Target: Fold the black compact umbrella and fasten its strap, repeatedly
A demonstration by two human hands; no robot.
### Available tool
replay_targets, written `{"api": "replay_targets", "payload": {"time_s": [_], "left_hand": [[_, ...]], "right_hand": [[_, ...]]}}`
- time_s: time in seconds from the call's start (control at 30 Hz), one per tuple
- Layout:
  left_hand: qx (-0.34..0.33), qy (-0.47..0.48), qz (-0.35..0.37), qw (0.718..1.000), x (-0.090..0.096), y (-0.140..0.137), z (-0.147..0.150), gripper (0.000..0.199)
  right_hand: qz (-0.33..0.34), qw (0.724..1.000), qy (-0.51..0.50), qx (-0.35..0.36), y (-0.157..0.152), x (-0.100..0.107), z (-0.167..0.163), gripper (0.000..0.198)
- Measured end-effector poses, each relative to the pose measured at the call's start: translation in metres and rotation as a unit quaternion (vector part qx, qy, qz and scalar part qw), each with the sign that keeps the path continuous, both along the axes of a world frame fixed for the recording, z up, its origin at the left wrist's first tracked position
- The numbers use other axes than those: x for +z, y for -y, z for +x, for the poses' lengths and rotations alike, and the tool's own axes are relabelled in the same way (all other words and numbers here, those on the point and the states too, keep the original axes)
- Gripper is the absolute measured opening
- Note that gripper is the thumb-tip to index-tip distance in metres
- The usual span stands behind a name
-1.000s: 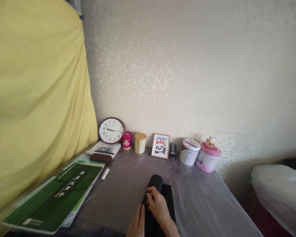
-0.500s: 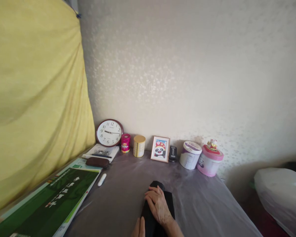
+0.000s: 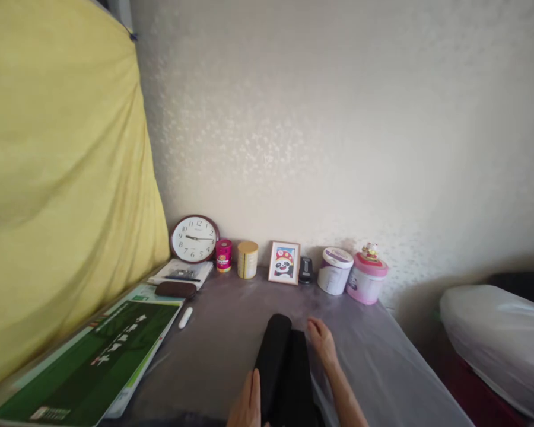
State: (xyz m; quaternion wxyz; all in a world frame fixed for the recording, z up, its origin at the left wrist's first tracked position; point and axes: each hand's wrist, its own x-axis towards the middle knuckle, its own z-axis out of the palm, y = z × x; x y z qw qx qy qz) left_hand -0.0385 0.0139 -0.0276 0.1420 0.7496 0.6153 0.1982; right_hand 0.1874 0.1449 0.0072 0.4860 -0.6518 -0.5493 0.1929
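A long black folded cloth (image 3: 271,356) lies lengthwise at the front of the grey-covered table. Its left part is a thick rounded roll, while the right part lies flatter; what kind of article it is I cannot tell. My left hand (image 3: 248,397) rests along the roll's near left side, fingers together and a fingertip on its near end, steadying it. Just right of the flat part's far corner is my right hand (image 3: 323,341), off the roll, its fingers slightly bent and holding nothing visible.
Along the wall stand a clock (image 3: 194,239), a pink can (image 3: 223,256), a yellow-lidded can (image 3: 248,261), a panda picture frame (image 3: 284,263), a black stapler-like object (image 3: 306,271) and two tubs (image 3: 335,274). Left lie a green book (image 3: 89,362), a brown case (image 3: 175,289) and a white pen-like stick (image 3: 186,317).
My right hand has lifted off the top of the black roll and moved to its right, uncovering the roll. My left hand stays at the left side. The view has shifted slightly.
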Motion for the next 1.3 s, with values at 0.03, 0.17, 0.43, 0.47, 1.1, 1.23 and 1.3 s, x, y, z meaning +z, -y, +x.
{"api": "replay_targets", "payload": {"time_s": [0.03,0.17,0.43,0.47,1.1,1.23,1.3], "left_hand": [[-0.018,-0.006,-0.013,1.0,0.007,0.004,-0.001,0.073],[-0.026,-0.024,-0.052,0.998,0.029,0.017,-0.004,0.079],[-0.024,0.066,-0.039,0.997,0.026,0.018,-0.004,0.086],[-0.024,0.068,-0.037,0.997,0.026,0.017,-0.005,0.087],[-0.024,-0.003,-0.047,0.999,0.043,0.022,-0.002,0.081],[-0.014,0.007,-0.043,0.999,0.043,0.023,-0.001,0.083],[-0.012,0.008,-0.044,0.999,0.042,0.023,-0.001,0.084]], "right_hand": [[-0.008,1.0,-0.024,0.0,0.01,0.0,0.007,0.04],[-0.079,0.991,-0.105,0.02,0.05,0.005,0.012,0.046],[-0.281,0.936,-0.156,0.144,0.107,0.023,-0.019,0.033],[-0.277,0.932,-0.163,0.168,0.113,0.026,-0.021,0.034],[-0.109,0.98,0.149,0.074,0.095,0.018,0.0,0.027],[-0.119,0.988,0.095,0.041,0.088,0.009,-0.029,0.032],[-0.114,0.991,0.048,0.046,0.084,0.012,-0.038,0.033]]}}
